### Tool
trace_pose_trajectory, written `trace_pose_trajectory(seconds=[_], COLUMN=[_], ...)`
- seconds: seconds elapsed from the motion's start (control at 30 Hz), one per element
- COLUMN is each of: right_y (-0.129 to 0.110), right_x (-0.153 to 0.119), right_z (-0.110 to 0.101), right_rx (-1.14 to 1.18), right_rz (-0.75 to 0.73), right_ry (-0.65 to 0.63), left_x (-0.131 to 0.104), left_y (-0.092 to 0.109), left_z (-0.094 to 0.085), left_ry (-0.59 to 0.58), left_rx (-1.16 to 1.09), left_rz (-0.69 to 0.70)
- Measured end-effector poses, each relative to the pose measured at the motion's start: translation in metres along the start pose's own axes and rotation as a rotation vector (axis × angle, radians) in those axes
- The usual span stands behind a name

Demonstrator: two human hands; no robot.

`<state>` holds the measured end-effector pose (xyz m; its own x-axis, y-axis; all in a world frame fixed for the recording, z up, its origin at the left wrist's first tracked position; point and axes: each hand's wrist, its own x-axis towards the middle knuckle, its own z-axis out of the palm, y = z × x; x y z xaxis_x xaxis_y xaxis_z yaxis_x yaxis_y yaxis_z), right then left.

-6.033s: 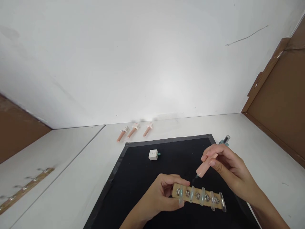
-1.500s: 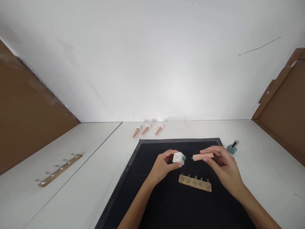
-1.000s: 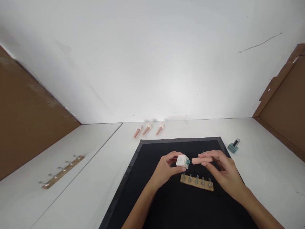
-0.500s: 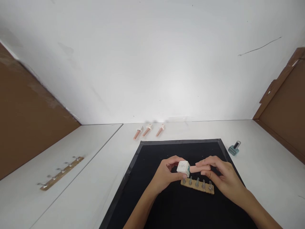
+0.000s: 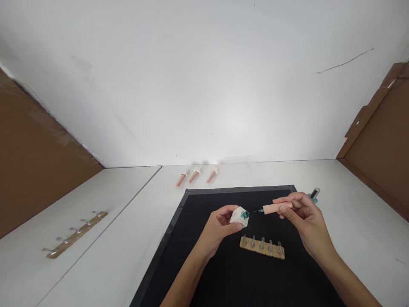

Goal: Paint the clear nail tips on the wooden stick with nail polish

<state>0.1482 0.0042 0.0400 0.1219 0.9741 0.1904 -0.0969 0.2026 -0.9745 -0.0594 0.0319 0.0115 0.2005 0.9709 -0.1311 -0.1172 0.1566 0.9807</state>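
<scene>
My left hand (image 5: 218,229) grips a white square bottle (image 5: 238,217), tilted so its green-stained neck faces right. Between the fingers of my right hand (image 5: 303,215) is a pink cap (image 5: 277,207) with a dark brush (image 5: 258,211) sticking out of it. The brush tip points left and is a short way from the bottle's neck, not touching it. Below both hands, a cork-coloured strip (image 5: 262,248) with several clear nail tips standing on it lies on the black mat (image 5: 236,277).
Behind the mat lie three pink-capped white bottles (image 5: 195,174). A teal bottle with a silver cap (image 5: 315,194) is partly behind my right hand. Another strip with nail tips (image 5: 76,234) lies at the left. Brown panels (image 5: 380,136) stand at both sides.
The pink cap and its brush have come out of the bottle and moved right and up with my right hand. My left hand has tilted the bottle. The view has shifted slightly.
</scene>
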Motion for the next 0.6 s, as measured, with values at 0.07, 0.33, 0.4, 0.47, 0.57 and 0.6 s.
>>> trace_pose_trajectory(seconds=[0.07, 0.33, 0.4, 0.47, 0.57, 0.6], right_y=[-0.003, -0.008, -0.01, -0.013, -0.016, -0.016], right_x=[0.001, 0.002, 0.002, 0.002, 0.001, 0.001], right_z=[-0.001, 0.001, 0.001, 0.002, 0.003, 0.003], right_rx=[0.035, 0.175, 0.201, 0.212, 0.223, 0.219], right_rz=[0.022, 0.101, 0.125, 0.163, 0.194, 0.197], right_ry=[0.001, 0.038, 0.042, 0.047, 0.069, 0.071], left_x=[0.0, 0.004, 0.006, 0.007, 0.01, 0.011], left_y=[-0.001, -0.007, -0.008, -0.01, -0.016, -0.018], left_z=[-0.002, -0.011, -0.013, -0.014, -0.017, -0.017], left_ry=[-0.004, -0.021, -0.002, 0.022, 0.045, 0.047], left_rx=[-0.009, 0.223, 0.365, 0.498, 0.665, 0.709], left_rz=[0.001, 0.042, 0.07, 0.093, 0.097, 0.094])
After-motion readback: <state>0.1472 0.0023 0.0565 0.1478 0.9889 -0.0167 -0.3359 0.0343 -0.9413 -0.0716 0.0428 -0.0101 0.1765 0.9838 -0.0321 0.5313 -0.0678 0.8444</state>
